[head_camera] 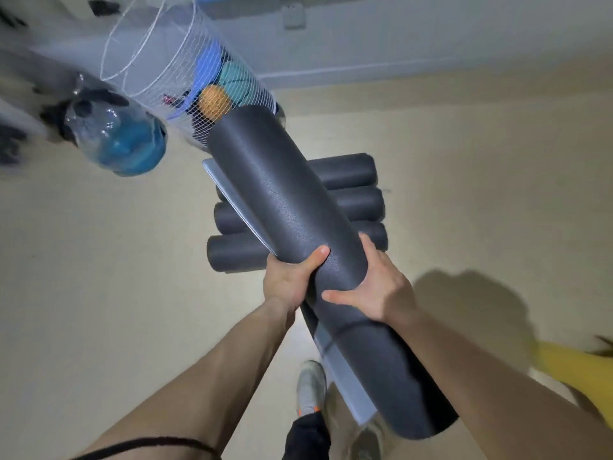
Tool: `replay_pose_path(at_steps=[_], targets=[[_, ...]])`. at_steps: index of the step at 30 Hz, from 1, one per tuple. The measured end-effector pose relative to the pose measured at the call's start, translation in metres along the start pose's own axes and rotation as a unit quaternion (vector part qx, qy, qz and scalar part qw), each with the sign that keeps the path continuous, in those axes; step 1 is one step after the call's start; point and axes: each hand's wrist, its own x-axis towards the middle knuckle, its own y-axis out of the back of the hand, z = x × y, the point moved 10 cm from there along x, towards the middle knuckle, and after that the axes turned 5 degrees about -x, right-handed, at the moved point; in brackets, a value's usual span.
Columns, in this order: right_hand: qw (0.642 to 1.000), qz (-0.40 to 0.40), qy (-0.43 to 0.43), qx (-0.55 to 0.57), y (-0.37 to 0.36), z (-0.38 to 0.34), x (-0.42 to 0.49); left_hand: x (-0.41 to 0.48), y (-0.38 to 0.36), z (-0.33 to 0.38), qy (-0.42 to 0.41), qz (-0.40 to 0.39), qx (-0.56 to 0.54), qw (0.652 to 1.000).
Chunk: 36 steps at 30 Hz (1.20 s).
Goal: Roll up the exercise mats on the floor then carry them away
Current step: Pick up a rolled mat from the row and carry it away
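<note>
Looks like a gym or exercise studio: rolled dark mats (pixel 351 194) stacked on a plain beige floor (pixel 99 260), a tall mesh bin (pixel 159 61) holding coloured balls (pixel 214 102), bare pale wall (pixel 398 38) with baseboard, large water jug (pixel 122 141) nearby.

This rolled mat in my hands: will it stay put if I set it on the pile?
Likely stiff: gripped mid-length by left hand and right hand, the rolled mat shows no droop. Its pale outer edge stands loose, so it may unwind when released. Being round, it could roll off the stacked rolls.
</note>
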Motion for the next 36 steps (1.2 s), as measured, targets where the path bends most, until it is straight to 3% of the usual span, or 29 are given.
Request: replay_pose_path(at_steps=[12,19,30,36], targets=[[0.971,0.141,-0.088,0.171,0.268,0.163,0.047,0.035,-0.343,0.093,0.024,-0.131,0.097,0.986],[0.948,0.188,-0.187,0.174,0.409,0.325,0.068,0.023,-0.579,0.123,-0.025,-0.214,0.211,0.953],[0.912,0.270,-0.235,0.202,0.642,0.541,0.078,-0.018,-0.926,0.143,-0.040,-0.282,0.294,0.912],[0.902,0.265,-0.267,0.210,0.768,0.639,0.121,-0.010,-1.100,0.161,-0.031,-0.298,0.298,0.906]])
